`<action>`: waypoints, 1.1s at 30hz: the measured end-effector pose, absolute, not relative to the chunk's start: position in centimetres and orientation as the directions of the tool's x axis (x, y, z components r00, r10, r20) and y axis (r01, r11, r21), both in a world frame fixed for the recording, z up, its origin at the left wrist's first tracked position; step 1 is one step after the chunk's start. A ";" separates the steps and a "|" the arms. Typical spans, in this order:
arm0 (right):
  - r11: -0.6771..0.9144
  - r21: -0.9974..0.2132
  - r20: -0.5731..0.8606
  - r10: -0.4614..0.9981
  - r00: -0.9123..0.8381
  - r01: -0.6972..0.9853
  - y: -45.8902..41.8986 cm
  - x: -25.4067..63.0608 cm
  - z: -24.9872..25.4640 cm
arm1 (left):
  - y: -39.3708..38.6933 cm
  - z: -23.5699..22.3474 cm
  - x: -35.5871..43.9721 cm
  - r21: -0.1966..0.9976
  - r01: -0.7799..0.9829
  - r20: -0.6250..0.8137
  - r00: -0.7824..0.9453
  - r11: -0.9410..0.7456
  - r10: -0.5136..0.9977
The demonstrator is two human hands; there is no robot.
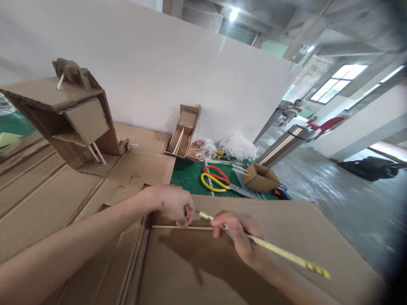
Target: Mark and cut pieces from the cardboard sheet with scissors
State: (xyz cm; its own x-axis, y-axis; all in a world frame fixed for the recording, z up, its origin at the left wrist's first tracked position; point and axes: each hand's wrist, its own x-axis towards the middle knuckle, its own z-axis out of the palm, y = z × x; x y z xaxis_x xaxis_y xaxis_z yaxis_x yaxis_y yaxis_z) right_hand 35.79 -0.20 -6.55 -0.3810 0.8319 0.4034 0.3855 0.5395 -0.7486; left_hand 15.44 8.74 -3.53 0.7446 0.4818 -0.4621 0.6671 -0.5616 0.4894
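A slim yellow pencil (286,253) with dark markings is held in my right hand (238,235), its dark tip pointing left toward the other hand. My left hand (174,205) has its fingers curled together, the fingertips down at a thin wooden stick (162,226). That stick lies across a flat cardboard sheet (178,271); its right end passes behind my right hand. Whether the left fingertips pinch the stick or only press on it is hard to see. The hands are a short way apart.
Red-and-yellow-handled scissors (216,180) lie beyond the hands on a green mat (187,169). A small cardboard box (260,178) with sticks stands right, near a steel bottle (284,144). Cardboard structures (76,123) stand left and at the back (182,131). A white panel (159,63) rises behind.
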 end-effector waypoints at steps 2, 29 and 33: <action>0.675 -0.586 0.492 0.736 -0.466 0.449 -0.3 36.4 -6.4 | 8.7 -3.5 15.4 0.492 0.665 -0.453 0.746 -0.561 0.487; 0.557 -0.260 0.211 0.830 -0.516 0.789 -0.8 40.1 -7.2 | 8.6 -3.5 15.4 0.449 0.673 -0.443 0.739 -0.587 0.508; 0.551 -0.252 0.207 0.834 -0.512 0.795 -0.9 40.2 -7.1 | 8.6 -3.3 15.4 0.467 0.686 -0.460 0.728 -0.558 0.509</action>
State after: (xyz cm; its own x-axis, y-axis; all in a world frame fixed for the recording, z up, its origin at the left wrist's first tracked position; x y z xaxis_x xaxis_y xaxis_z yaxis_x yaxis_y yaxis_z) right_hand 40.18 -0.86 -7.07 -0.5122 0.8336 0.2067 0.7955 0.5512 -0.2517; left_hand 15.44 8.57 -3.33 0.7275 0.5091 -0.4599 0.6858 -0.5579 0.4673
